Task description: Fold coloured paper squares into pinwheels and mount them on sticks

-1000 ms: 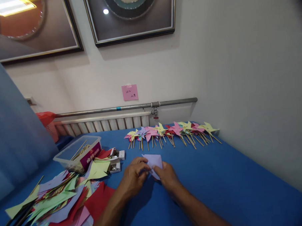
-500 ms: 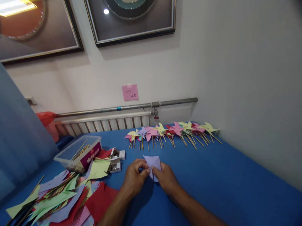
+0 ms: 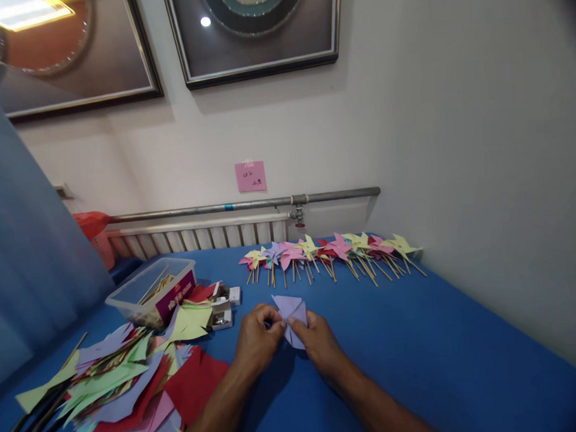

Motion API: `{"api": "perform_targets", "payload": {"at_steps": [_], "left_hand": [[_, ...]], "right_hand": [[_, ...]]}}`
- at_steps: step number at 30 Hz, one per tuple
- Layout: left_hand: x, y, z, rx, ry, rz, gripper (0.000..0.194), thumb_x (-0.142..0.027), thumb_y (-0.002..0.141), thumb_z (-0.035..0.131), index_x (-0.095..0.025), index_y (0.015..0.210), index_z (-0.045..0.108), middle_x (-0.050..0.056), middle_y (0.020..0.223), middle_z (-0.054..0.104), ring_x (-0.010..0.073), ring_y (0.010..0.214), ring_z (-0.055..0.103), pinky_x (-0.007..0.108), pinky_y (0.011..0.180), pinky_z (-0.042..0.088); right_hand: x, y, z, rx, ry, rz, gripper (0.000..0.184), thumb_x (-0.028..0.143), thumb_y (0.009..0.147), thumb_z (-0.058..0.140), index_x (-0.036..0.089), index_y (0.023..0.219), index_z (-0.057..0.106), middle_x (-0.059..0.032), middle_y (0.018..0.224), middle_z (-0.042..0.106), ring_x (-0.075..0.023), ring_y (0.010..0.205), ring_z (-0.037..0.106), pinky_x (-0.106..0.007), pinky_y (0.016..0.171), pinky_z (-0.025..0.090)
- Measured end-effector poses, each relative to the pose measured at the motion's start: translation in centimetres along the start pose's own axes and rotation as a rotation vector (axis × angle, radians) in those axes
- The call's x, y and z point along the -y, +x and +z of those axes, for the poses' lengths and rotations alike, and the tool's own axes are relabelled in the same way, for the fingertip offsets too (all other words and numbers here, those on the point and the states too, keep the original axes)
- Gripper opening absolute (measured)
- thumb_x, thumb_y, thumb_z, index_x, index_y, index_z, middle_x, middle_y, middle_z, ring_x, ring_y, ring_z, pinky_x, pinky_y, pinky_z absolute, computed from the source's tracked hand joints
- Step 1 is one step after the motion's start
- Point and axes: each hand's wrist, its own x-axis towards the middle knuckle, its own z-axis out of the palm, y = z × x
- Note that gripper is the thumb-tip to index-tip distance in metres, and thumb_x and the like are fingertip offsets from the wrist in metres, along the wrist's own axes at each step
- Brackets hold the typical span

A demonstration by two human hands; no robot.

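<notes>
While your left hand (image 3: 256, 337) pinches the left edge of the folded lilac paper piece (image 3: 294, 310) between thumb and forefinger, your right hand (image 3: 319, 342) grips its right side, thumb pressed on top and fingers curled behind. You hold the piece just above the blue worktop (image 3: 394, 364), in front of you and nearer than the row of multicoloured paper pinwheels (image 3: 290, 254) on thin sticks.

To your left stands a clear plastic tub (image 3: 124, 298) with a purple label, holding thin wooden sticks (image 3: 161, 286). Just beside it, near your left hand, a small open white cardboard box (image 3: 227, 323) holds shiny metal pieces (image 3: 219, 319) too small to identify. Closer to you lies a loose heap of coloured paper sheets (image 3: 119, 392), with black-handled scissors (image 3: 44, 414) at its left side.
</notes>
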Motion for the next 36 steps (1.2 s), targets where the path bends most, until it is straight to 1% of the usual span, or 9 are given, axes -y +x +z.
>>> {"api": "perform_targets", "payload": {"at_steps": [8, 13, 17, 19, 21, 25, 29, 34, 36], "left_hand": [[0.2, 0.1, 0.0, -0.023, 0.03, -0.019, 0.008, -0.02, 0.073, 0.065, -0.019, 0.065, 0.063, 0.002, 0.078, 0.066, 0.016, 0.072, 0.06, 0.027, 0.07, 0.043], [0.0, 0.0, 0.2, -0.07, 0.016, -0.073, 0.006, -0.023, 0.071, 0.07, -0.019, 0.071, 0.065, -0.001, 0.072, 0.064, 0.0151, 0.067, 0.057, 0.026, 0.066, 0.042], [0.4, 0.2, 0.4, -0.097, -0.167, -0.188, 0.026, -0.031, 0.062, 0.079, -0.018, 0.082, 0.068, -0.001, 0.072, 0.065, 0.0153, 0.066, 0.057, 0.026, 0.064, 0.043], [0.6, 0.4, 0.5, -0.037, -0.288, -0.241, 0.031, -0.036, 0.059, 0.081, -0.016, 0.078, 0.069, 0.0, 0.069, 0.065, 0.0146, 0.063, 0.056, 0.025, 0.061, 0.042], [0.8, 0.6, 0.4, 0.014, -0.357, -0.276, 0.031, -0.04, 0.058, 0.082, -0.016, 0.069, 0.066, -0.002, 0.061, 0.059, 0.0118, 0.057, 0.05, 0.024, 0.056, 0.037], [0.6, 0.7, 0.2, 0.026, -0.358, -0.284, 0.034, -0.041, 0.056, 0.082, -0.018, 0.055, 0.056, -0.006, 0.051, 0.046, 0.0076, 0.05, 0.037, 0.023, 0.051, 0.027], [0.3, 0.6, 0.1, 0.032, -0.344, -0.279, 0.035, -0.043, 0.057, 0.08, -0.018, 0.055, 0.056, -0.005, 0.052, 0.05, 0.0088, 0.051, 0.041, 0.023, 0.052, 0.029], [0.9, 0.8, 0.2, 0.026, -0.354, -0.316, 0.034, -0.041, 0.055, 0.08, -0.019, 0.054, 0.054, -0.004, 0.051, 0.052, 0.009, 0.051, 0.042, 0.023, 0.052, 0.031], [1.1, 0.9, 0.2, 0.021, -0.356, -0.342, 0.032, -0.038, 0.055, 0.08, -0.019, 0.054, 0.053, -0.004, 0.051, 0.052, 0.0091, 0.05, 0.042, 0.024, 0.052, 0.032]], "right_hand": [[1.0, -0.4, 0.1, 0.045, 0.003, 0.017, 0.035, 0.041, 0.075, 0.072, 0.014, 0.097, 0.078, -0.0061, 0.083, 0.077, -0.0219, 0.074, 0.066, -0.03, 0.066, 0.05], [0.6, -0.1, 0.1, -0.007, -0.01, 0.037, 0.038, 0.044, 0.073, 0.072, 0.014, 0.095, 0.079, -0.0057, 0.078, 0.076, -0.0216, 0.069, 0.066, -0.031, 0.064, 0.05], [0.4, 0.0, 0.1, -0.035, 0.009, 0.069, 0.04, 0.046, 0.071, 0.072, 0.014, 0.094, 0.077, -0.0048, 0.075, 0.074, -0.0203, 0.065, 0.064, -0.029, 0.061, 0.049], [0.5, 0.0, 0.2, -0.035, 0.006, 0.071, 0.038, 0.045, 0.071, 0.072, 0.014, 0.093, 0.077, -0.0045, 0.074, 0.074, -0.0201, 0.065, 0.064, -0.029, 0.06, 0.048], [0.4, -0.1, 0.2, -0.023, -0.005, 0.067, 0.036, 0.044, 0.071, 0.072, 0.015, 0.091, 0.076, -0.0044, 0.074, 0.074, -0.0204, 0.067, 0.064, -0.028, 0.06, 0.048], [0.0, 0.0, 0.3, 0.002, 0.008, 0.07, 0.034, 0.045, 0.072, 0.074, 0.015, 0.089, 0.075, -0.0043, 0.073, 0.073, -0.0193, 0.064, 0.063, -0.028, 0.058, 0.047], [-0.2, 0.0, 0.4, 0.008, 0.023, 0.078, 0.034, 0.046, 0.072, 0.076, 0.016, 0.088, 0.074, -0.0036, 0.07, 0.072, -0.0186, 0.06, 0.06, -0.029, 0.057, 0.046], [0.6, -0.3, 0.4, 0.038, 0.047, -0.034, 0.036, 0.046, 0.072, 0.076, 0.018, 0.094, 0.074, -0.0053, 0.084, 0.076, -0.0239, 0.079, 0.069, -0.034, 0.074, 0.054], [0.8, -0.2, 0.2, 0.031, 0.066, -0.044, 0.037, 0.049, 0.072, 0.077, 0.019, 0.093, 0.071, -0.0046, 0.083, 0.076, -0.0232, 0.077, 0.069, -0.034, 0.073, 0.055]]}}
